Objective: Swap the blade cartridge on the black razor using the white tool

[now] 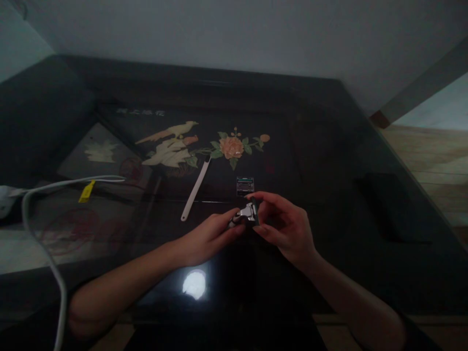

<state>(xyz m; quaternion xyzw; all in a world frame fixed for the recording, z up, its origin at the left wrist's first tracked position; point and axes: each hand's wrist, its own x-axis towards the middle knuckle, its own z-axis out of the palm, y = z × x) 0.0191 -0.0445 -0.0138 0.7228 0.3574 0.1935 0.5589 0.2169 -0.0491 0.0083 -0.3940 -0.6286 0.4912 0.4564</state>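
Observation:
My left hand (214, 234) is closed around the handle of a razor (245, 212), with its silver head pointing right. My right hand (287, 224) pinches the dark blade cartridge (255, 214) at the razor's head, thumb below and forefinger above. Whether the cartridge is fully seated on the head, I cannot tell. Just beyond the hands, a small clear case of razor blades (244, 185) lies on the dark glossy table (321, 146). Left of it rests a slim white brush (196, 190) with a dark tip, lying at a slant.
A white cable (40, 239) with a yellow tag (87, 191) runs along the left side. A white plug or adapter (5, 200) sits at the left edge. On the right lies a flat dark object (393, 207). A pale wall (204, 34) stands behind the table.

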